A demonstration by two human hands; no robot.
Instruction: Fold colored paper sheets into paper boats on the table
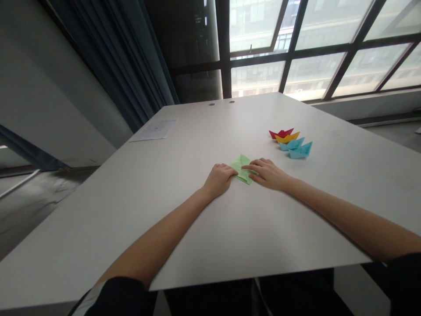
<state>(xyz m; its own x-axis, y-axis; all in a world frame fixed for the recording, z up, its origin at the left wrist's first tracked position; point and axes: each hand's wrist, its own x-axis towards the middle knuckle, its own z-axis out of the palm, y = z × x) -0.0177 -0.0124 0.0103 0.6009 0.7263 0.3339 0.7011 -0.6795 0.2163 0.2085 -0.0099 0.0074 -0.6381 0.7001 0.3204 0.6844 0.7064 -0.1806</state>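
A folded piece of light green paper (242, 170) lies on the white table (197, 237), between my two hands. My left hand (221, 179) has its fingers curled and grips the left edge of the green paper, thumb at the near side. From the right, my right hand (266, 173) rests on the paper with its fingers apart, the index finger stretched across the surface.
Right of my hands stand several folded paper boats: a red one (281, 134), a yellow one (287, 138) and blue ones (301, 150). A printed sheet (154, 130) lies at the table's far left. Windows and a dark blue curtain (118, 52) are beyond.
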